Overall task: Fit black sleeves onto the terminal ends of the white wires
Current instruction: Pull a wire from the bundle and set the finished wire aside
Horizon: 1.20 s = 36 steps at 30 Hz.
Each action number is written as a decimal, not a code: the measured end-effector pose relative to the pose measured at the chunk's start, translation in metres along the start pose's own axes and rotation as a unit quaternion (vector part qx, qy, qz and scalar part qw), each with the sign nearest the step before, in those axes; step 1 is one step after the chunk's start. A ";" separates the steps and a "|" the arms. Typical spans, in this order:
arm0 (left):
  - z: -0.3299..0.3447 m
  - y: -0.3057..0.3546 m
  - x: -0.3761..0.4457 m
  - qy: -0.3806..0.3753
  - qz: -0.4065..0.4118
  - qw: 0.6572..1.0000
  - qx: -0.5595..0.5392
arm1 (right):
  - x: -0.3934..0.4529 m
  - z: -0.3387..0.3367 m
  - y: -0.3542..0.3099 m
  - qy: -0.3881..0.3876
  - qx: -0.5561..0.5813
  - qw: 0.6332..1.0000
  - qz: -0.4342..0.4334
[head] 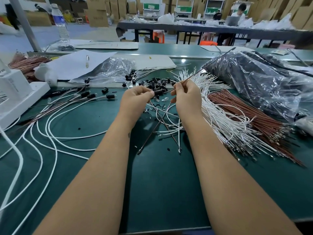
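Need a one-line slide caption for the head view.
Left hand holds a black sleeve while right hand feeds a thin wire toward it.

left hand [135, 97] bare | right hand [187, 96] bare | forearms unsleeved

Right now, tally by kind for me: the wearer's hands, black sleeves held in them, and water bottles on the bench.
Hands: 2 (left hand, right hand)
Held black sleeve: 1, pinched by the left hand
Water bottle: 1
Total: 4
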<state>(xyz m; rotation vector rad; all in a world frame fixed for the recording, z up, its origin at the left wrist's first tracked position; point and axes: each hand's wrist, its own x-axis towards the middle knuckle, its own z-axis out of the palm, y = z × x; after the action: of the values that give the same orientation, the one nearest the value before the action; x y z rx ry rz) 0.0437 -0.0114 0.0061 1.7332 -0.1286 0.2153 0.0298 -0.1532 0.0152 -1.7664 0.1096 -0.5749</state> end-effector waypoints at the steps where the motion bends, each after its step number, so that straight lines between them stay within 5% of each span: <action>1: 0.000 0.000 0.000 -0.002 0.003 1.000 0.002 | 0.000 0.000 0.000 0.004 -0.006 1.000 -0.001; 11: 0.005 0.004 -0.004 0.004 0.019 1.000 0.024 | -0.007 0.006 -0.002 -0.069 -0.044 0.997 -0.015; 24: -0.003 0.006 -0.007 -0.021 0.093 0.990 0.104 | -0.007 0.009 -0.001 -0.109 0.075 0.991 0.018; 31: -0.016 0.001 -0.004 0.195 -0.001 0.930 0.312 | -0.001 -0.006 0.000 -0.002 0.141 0.987 0.074; 36: -0.014 0.000 -0.005 0.210 0.050 0.904 0.369 | -0.006 -0.003 -0.002 -0.035 0.141 0.987 0.067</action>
<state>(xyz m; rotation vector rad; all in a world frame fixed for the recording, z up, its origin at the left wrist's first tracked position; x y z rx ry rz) 0.0375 0.0025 0.0074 2.3850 0.2118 0.7877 0.0228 -0.1534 0.0157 -1.4893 0.0921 -0.4092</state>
